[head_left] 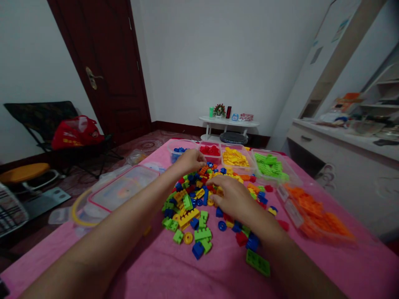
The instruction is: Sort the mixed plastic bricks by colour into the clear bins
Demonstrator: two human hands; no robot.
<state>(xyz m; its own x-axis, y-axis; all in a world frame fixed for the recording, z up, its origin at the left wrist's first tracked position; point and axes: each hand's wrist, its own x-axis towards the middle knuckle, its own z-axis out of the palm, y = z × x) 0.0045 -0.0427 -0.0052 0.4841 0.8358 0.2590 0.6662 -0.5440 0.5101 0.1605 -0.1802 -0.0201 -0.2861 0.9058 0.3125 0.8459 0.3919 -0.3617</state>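
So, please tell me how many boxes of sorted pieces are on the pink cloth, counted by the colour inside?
Blue-piece box: 1
Red-piece box: 1
Yellow-piece box: 1
Green-piece box: 1
Orange-piece box: 1
Total: 5

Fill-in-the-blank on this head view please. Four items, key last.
1. The tablecloth under the loose bricks is ____.
2. The ____ hand is nearer the red-brick container.
3. Between the red-brick and green-brick containers sits one of ____ bricks.
4. The rightmost container on the table holds ____ bricks.

Missing words: pink; left; yellow; orange.
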